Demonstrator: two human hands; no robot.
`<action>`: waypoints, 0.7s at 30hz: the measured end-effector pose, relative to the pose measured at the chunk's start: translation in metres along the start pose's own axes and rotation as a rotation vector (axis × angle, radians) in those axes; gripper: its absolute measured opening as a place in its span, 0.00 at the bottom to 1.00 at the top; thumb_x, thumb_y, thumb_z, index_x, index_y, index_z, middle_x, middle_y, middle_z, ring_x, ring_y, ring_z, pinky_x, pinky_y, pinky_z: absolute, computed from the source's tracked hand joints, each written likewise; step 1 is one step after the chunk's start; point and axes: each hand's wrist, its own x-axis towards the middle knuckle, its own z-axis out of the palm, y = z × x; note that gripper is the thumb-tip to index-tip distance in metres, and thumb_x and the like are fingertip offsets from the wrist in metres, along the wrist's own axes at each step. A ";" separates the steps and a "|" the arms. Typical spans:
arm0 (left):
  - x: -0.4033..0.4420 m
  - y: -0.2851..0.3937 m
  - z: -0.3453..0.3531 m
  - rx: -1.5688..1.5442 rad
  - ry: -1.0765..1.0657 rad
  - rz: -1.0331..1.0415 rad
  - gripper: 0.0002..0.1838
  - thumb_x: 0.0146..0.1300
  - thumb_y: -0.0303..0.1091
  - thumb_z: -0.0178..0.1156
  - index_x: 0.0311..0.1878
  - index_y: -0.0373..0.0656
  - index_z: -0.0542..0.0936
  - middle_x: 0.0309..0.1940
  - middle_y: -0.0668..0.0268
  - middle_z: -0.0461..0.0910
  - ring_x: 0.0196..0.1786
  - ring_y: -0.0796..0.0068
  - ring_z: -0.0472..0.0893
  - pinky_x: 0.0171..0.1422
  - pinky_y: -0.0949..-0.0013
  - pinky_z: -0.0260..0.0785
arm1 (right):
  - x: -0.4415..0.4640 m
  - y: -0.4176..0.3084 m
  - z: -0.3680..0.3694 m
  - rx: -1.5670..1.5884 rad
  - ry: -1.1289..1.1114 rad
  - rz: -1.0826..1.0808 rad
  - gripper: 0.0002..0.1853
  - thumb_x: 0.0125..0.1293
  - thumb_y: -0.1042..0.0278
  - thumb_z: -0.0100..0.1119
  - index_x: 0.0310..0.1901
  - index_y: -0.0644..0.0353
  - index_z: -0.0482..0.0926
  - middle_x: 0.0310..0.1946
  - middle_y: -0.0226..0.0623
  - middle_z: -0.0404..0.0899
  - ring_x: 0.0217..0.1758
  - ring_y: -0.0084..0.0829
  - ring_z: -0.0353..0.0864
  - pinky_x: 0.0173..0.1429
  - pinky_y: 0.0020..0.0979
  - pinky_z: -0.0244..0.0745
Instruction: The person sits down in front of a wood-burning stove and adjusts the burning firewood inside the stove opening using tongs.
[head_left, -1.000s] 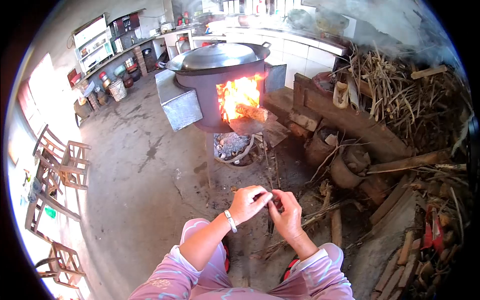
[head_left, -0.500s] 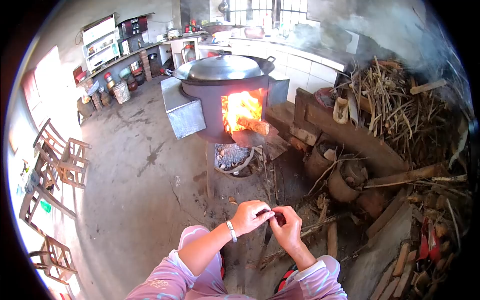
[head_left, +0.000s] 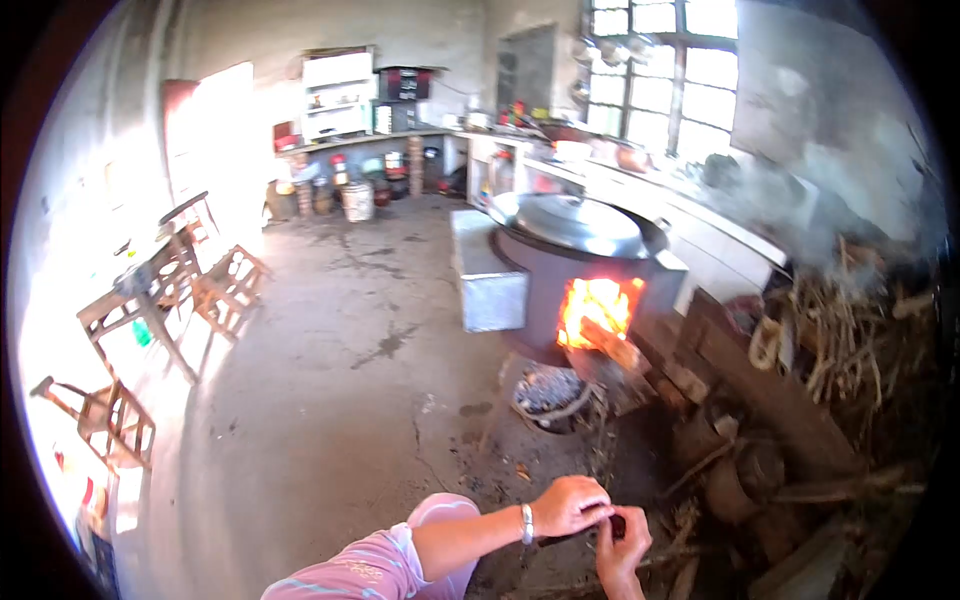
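My left hand, with a silver bracelet at the wrist, is closed, its fingertips meeting those of my right hand. The right hand is also closed, its fingers curled. Something small and dark may sit between them, but I cannot make it out. Beyond the hands stands a round wood stove, flames bright in its opening. A thick log sticks out of the fire. On top rests a wide pan under a domed metal lid. Grey ash lies beneath the stove.
Dry sticks are heaped at the right behind a board, with smoke above. Wooden chairs stand along the bright left side. A tiled counter runs under the window. A white bucket stands at the back on the concrete floor.
My view has swung left and up, so the stove and my hands now appear further right, and the hands lower. Both hands stay together at the fingertips.
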 end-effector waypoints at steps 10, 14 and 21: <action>-0.009 -0.007 0.002 0.010 -0.016 -0.024 0.10 0.61 0.35 0.64 0.28 0.40 0.76 0.23 0.60 0.75 0.29 0.56 0.76 0.34 0.58 0.68 | -0.005 0.003 0.007 -0.030 0.006 -0.092 0.05 0.59 0.78 0.62 0.37 0.63 0.77 0.29 0.39 0.75 0.28 0.35 0.76 0.32 0.32 0.72; -0.009 -0.005 -0.001 0.031 -0.049 -0.063 0.12 0.60 0.37 0.65 0.27 0.41 0.76 0.22 0.60 0.74 0.28 0.57 0.76 0.33 0.58 0.68 | -0.010 0.010 0.011 -0.014 -0.032 -0.033 0.08 0.57 0.79 0.63 0.38 0.64 0.76 0.30 0.40 0.74 0.29 0.36 0.76 0.33 0.33 0.70; -0.005 -0.001 0.000 -0.035 -0.019 -0.051 0.14 0.57 0.42 0.69 0.27 0.43 0.76 0.23 0.63 0.75 0.30 0.59 0.77 0.34 0.60 0.68 | 0.002 -0.004 0.013 0.061 -0.039 0.027 0.12 0.59 0.77 0.61 0.45 0.66 0.77 0.35 0.41 0.79 0.37 0.32 0.79 0.43 0.31 0.74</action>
